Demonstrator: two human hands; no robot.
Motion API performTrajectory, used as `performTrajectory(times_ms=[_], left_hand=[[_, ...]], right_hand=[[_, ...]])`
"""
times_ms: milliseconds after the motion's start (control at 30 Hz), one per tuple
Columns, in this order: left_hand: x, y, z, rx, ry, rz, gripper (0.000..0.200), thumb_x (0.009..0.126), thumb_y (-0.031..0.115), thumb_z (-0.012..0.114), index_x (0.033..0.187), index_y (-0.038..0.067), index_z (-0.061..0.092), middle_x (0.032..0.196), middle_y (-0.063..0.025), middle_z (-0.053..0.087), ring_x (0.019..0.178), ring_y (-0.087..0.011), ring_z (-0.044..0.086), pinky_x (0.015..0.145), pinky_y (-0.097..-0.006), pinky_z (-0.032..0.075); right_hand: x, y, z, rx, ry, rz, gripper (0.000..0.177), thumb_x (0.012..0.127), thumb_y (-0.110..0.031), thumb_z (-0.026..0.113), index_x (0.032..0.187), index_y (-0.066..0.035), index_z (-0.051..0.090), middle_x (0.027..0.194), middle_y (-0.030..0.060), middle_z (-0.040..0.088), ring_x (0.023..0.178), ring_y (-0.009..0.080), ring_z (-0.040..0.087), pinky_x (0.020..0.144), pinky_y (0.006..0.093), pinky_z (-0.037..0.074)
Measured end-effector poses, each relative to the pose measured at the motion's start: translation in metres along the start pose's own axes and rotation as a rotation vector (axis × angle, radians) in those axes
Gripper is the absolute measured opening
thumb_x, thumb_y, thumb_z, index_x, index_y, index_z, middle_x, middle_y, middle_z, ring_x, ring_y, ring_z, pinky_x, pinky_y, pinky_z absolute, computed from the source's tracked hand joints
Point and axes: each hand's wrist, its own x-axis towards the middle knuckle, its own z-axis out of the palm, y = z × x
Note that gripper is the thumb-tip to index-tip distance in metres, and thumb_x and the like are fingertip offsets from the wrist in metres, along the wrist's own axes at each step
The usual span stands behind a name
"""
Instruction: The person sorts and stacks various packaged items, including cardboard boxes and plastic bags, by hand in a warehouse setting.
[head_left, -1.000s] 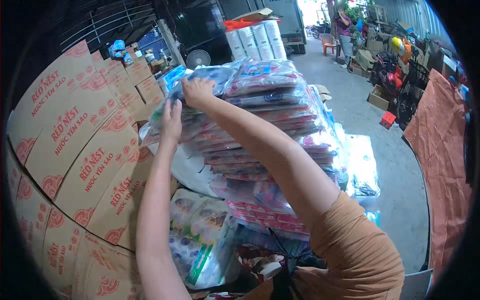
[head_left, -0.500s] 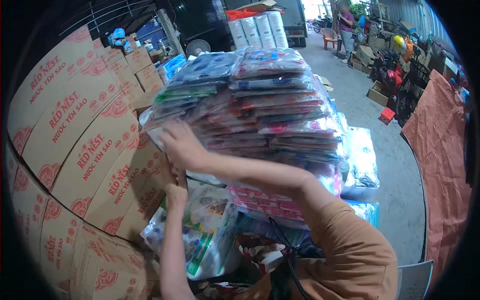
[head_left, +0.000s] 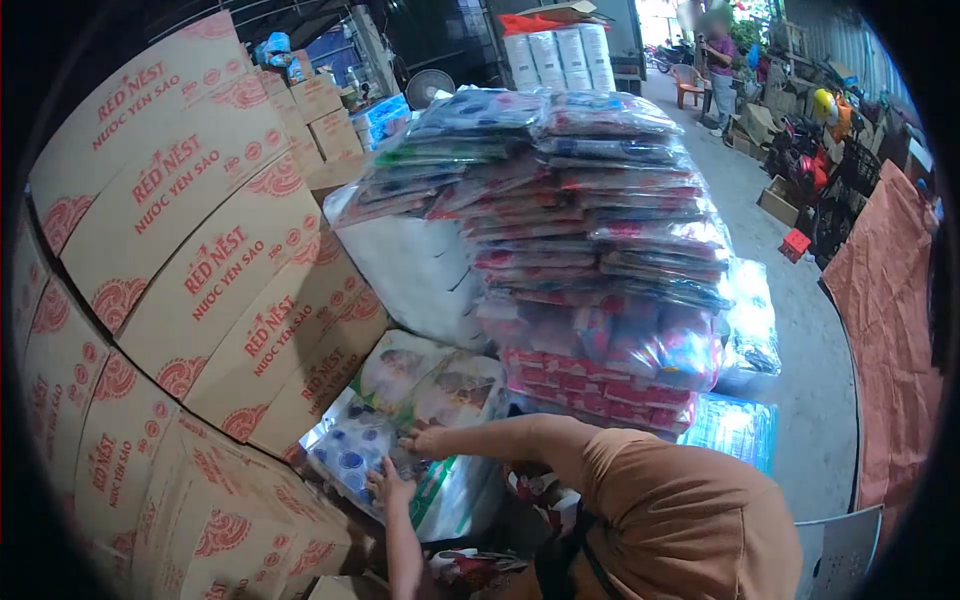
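A flat clear-plastic packet with a blue circle pattern (head_left: 345, 462) lies on a large plastic-wrapped pack (head_left: 455, 385) printed in green and brown. My left hand (head_left: 391, 486) is at the packet's lower right edge, its fingers closed over the border. Just above it, my right hand (head_left: 426, 442) has its fingers curled at the packet's right side. The fingertips of the right hand are partly hidden. Beyond my hands rises a tall stack of flat plastic-wrapped packets (head_left: 640, 205), above pink-wrapped packs (head_left: 600, 390).
Printed cardboard cartons (head_left: 210, 260) form a wall on my left. White wrapped bundles (head_left: 415, 270) stand behind the pack. To the right are clear-wrapped packs (head_left: 735, 430), a grey floor (head_left: 810, 350) and an orange-brown tarp (head_left: 890, 330). A person (head_left: 717, 70) stands far back.
Both hands have come down and toward me, from the left side of the tall stack to the blue-patterned packet. The view has shifted, so the stack appears farther right.
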Motion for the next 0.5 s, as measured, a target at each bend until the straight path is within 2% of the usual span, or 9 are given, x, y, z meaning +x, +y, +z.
performTrajectory(times_ms=[67,100,167,200,267,333,400,433,500], left_hand=[[0.0,-0.006,0.002,0.026,-0.008,-0.014,0.084,0.065,0.035,0.063,0.133,0.03,0.013,0.138,-0.0184,0.008,0.126,-0.0391,0.01,0.095,-0.0534,0.023],[0.007,-0.01,0.008,0.053,-0.023,-0.015,0.082,0.066,0.037,0.063,0.132,0.031,0.015,0.138,-0.018,0.008,0.125,-0.0388,0.011,0.095,-0.0531,0.024],[0.013,-0.004,0.008,0.067,-0.041,-0.005,0.08,0.067,0.039,0.062,0.132,0.032,0.017,0.138,-0.0176,0.008,0.125,-0.0385,0.013,0.094,-0.0529,0.025],[0.008,-0.001,0.003,0.055,-0.043,0.005,0.08,0.066,0.041,0.063,0.132,0.032,0.018,0.138,-0.0176,0.008,0.125,-0.0387,0.014,0.094,-0.0533,0.026],[0.005,-0.005,0.002,0.054,-0.032,0.016,0.082,0.064,0.044,0.064,0.131,0.031,0.019,0.137,-0.0187,0.009,0.124,-0.0403,0.015,0.094,-0.0539,0.026],[0.002,-0.004,0.0,0.033,-0.038,0.024,0.083,0.064,0.044,0.065,0.131,0.029,0.02,0.137,-0.0197,0.01,0.123,-0.0412,0.015,0.095,-0.0528,0.024],[-0.004,-0.006,-0.002,0.008,-0.044,0.032,0.084,0.063,0.044,0.065,0.132,0.027,0.02,0.136,-0.0207,0.011,0.123,-0.0421,0.015,0.096,-0.0517,0.023],[-0.004,-0.011,-0.002,0.01,-0.026,0.095,0.084,0.063,0.043,0.065,0.132,0.025,0.02,0.136,-0.0214,0.011,0.123,-0.0426,0.014,0.098,-0.0501,0.02],[-0.003,-0.023,0.002,0.017,-0.003,0.16,0.084,0.063,0.042,0.065,0.132,0.022,0.02,0.136,-0.0221,0.012,0.123,-0.0431,0.014,0.099,-0.0485,0.018]], right_hand=[[0.011,-0.006,0.019,0.317,-0.221,0.094,0.049,0.072,-0.018,0.052,0.118,-0.017,0.038,0.117,0.0166,0.039,0.104,0.0358,0.043,0.075,0.0491,0.041],[0.011,-0.015,0.023,0.32,-0.227,0.089,0.049,0.072,-0.018,0.052,0.118,-0.017,0.038,0.117,0.0166,0.039,0.104,0.0358,0.043,0.075,0.0491,0.041],[0.003,-0.02,0.023,-0.057,-0.042,0.035,0.043,0.075,-0.019,0.049,0.117,-0.019,0.039,0.114,0.0164,0.042,0.104,0.0337,0.045,0.075,0.0427,0.044],[0.005,-0.018,0.03,-0.05,-0.052,0.036,0.043,0.075,-0.019,0.049,0.117,-0.019,0.039,0.114,0.0164,0.042,0.104,0.0337,0.045,0.075,0.0427,0.044],[0.013,-0.012,0.039,-0.013,0.069,-0.032,0.049,0.07,-0.022,0.057,0.115,-0.016,0.039,0.105,0.019,0.049,0.083,0.0333,0.057,0.066,0.0427,0.048],[0.017,-0.008,0.043,-0.028,0.083,-0.05,0.042,0.07,-0.023,0.056,0.11,-0.014,0.045,0.094,0.0163,0.055,0.078,0.0321,0.058,0.063,0.0408,0.049],[0.019,-0.011,0.033,-0.062,-0.157,-0.05,0.029,0.069,-0.021,0.055,0.097,-0.012,0.054,0.081,0.014,0.059,0.073,0.0305,0.06,0.059,0.0405,0.049],[0.016,-0.01,0.028,-0.06,-0.156,-0.051,0.029,0.069,-0.021,0.055,0.097,-0.012,0.054,0.081,0.014,0.059,0.073,0.0305,0.06,0.059,0.0405,0.049],[0.003,-0.016,-0.005,0.072,0.077,-0.062,0.018,0.069,-0.018,0.052,0.083,-0.009,0.06,0.07,0.0122,0.06,0.069,0.0299,0.06,0.058,0.0411,0.049]])
